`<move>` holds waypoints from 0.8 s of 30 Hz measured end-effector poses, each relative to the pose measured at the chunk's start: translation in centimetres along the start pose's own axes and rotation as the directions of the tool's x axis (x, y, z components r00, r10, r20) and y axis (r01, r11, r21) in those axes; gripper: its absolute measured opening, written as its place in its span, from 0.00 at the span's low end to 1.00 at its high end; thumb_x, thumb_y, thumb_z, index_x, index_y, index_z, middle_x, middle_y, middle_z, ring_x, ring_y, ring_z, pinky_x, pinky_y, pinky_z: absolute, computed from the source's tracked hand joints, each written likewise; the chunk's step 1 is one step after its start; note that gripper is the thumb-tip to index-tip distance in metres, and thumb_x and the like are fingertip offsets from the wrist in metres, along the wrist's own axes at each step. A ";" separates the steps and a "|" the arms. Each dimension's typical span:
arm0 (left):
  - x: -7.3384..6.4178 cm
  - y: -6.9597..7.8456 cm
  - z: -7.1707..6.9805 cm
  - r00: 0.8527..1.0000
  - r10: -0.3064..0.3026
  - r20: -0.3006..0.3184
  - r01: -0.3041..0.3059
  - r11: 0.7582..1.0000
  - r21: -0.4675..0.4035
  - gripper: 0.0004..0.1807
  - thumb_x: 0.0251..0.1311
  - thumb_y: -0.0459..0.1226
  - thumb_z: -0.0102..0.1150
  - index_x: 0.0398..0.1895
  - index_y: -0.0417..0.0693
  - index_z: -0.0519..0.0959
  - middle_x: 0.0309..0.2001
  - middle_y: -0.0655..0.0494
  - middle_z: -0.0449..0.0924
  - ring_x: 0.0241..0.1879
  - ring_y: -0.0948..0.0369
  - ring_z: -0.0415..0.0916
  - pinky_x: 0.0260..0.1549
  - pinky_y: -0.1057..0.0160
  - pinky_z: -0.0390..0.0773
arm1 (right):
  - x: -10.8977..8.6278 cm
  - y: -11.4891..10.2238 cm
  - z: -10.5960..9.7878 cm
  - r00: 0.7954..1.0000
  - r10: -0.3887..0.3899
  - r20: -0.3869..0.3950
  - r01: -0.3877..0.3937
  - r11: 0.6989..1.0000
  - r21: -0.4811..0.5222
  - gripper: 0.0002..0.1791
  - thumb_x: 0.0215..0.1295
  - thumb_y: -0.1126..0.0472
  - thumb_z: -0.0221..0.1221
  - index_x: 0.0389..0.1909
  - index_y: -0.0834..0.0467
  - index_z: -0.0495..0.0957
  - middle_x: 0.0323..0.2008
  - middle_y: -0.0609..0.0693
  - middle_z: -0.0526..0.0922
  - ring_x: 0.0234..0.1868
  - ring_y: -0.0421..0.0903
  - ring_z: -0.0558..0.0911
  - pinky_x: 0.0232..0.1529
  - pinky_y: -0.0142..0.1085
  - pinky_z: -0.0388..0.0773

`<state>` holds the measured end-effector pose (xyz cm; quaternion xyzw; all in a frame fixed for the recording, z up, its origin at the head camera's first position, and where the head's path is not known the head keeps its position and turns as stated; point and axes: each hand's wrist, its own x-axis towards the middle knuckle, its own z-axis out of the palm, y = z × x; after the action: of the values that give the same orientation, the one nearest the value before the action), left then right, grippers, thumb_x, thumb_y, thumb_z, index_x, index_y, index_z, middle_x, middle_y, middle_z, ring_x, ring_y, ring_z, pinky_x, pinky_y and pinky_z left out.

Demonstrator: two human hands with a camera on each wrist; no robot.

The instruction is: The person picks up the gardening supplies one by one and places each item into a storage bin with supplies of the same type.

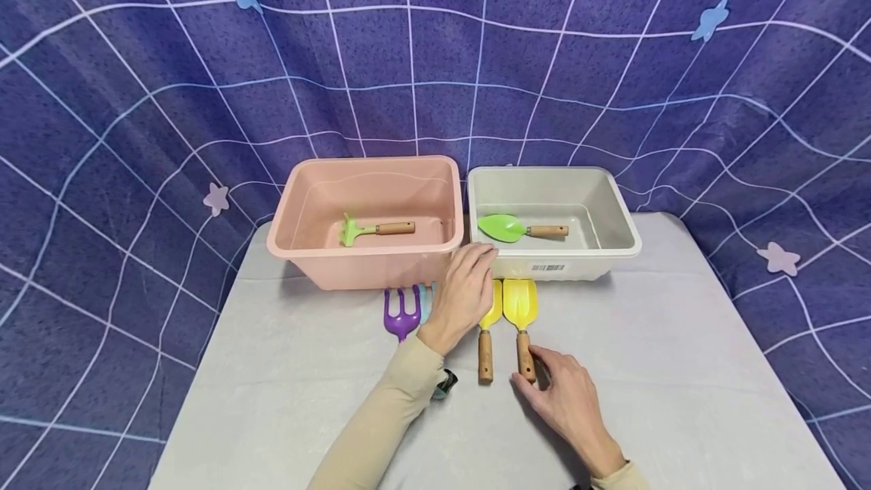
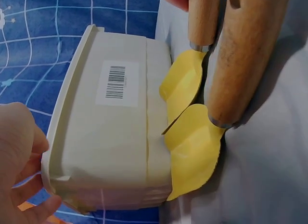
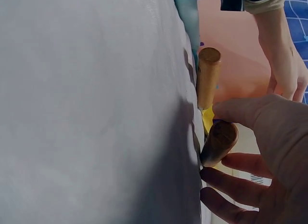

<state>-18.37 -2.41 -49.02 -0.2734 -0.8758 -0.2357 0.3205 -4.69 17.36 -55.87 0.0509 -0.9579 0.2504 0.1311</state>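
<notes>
Two yellow hand shovels with wooden handles lie side by side on the table. My right hand has thumb and fingers on either side of the handle of the right shovel, pinching it near its end. The left shovel lies beside it, its blade partly hidden by my left hand. That hand's loosely bent fingers touch the rim at the near left corner of the grey bin. A green trowel lies in the grey bin, and a green hand rake in the pink bin.
A purple hand fork lies in front of the pink bin. Next to it a light blue tool is mostly covered by my left hand. A blue patterned curtain hangs behind both bins. The table has a pale cloth.
</notes>
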 end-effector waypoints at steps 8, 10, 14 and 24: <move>0.8 0.1 0.0 0.998 -0.041 0.036 0.039 0.998 0.051 0.15 0.73 0.36 0.59 0.57 0.46 0.88 0.56 0.53 0.89 0.60 0.53 0.81 0.67 0.57 0.80 | 0.2 0.1 -0.3 1.000 -0.003 0.012 0.003 1.000 0.014 0.31 0.55 0.48 0.79 0.57 0.60 0.86 0.48 0.56 0.92 0.45 0.57 0.89 0.43 0.55 0.86; 0.9 0.1 0.1 0.999 -0.037 0.024 0.035 0.997 0.064 0.14 0.72 0.35 0.61 0.56 0.47 0.89 0.54 0.54 0.90 0.59 0.54 0.83 0.65 0.58 0.82 | 0.2 0.2 -0.3 1.000 0.000 0.010 0.000 1.000 0.021 0.31 0.54 0.50 0.78 0.58 0.60 0.86 0.48 0.57 0.92 0.45 0.57 0.89 0.43 0.56 0.86; 1.0 0.0 0.4 0.999 -0.040 -0.010 0.041 0.995 0.088 0.13 0.71 0.34 0.63 0.54 0.49 0.90 0.52 0.56 0.91 0.56 0.56 0.85 0.61 0.61 0.84 | 0.2 0.3 -0.2 1.000 -0.005 0.006 0.005 0.999 0.035 0.31 0.54 0.53 0.77 0.59 0.61 0.85 0.49 0.58 0.92 0.46 0.59 0.89 0.46 0.57 0.86; 1.1 0.0 0.5 0.997 -0.048 -0.064 0.054 0.993 0.109 0.11 0.69 0.34 0.65 0.49 0.51 0.92 0.49 0.58 0.92 0.53 0.57 0.88 0.56 0.61 0.87 | 0.4 0.7 -0.1 1.000 0.020 -0.012 -0.020 0.999 0.024 0.29 0.53 0.53 0.78 0.54 0.64 0.87 0.38 0.55 0.87 0.31 0.45 0.80 0.33 0.43 0.77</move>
<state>-19.37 -1.75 -48.62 -0.2252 -0.8839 -0.2031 0.3559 -5.19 17.96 -55.99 0.0413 -0.9544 0.2637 0.1337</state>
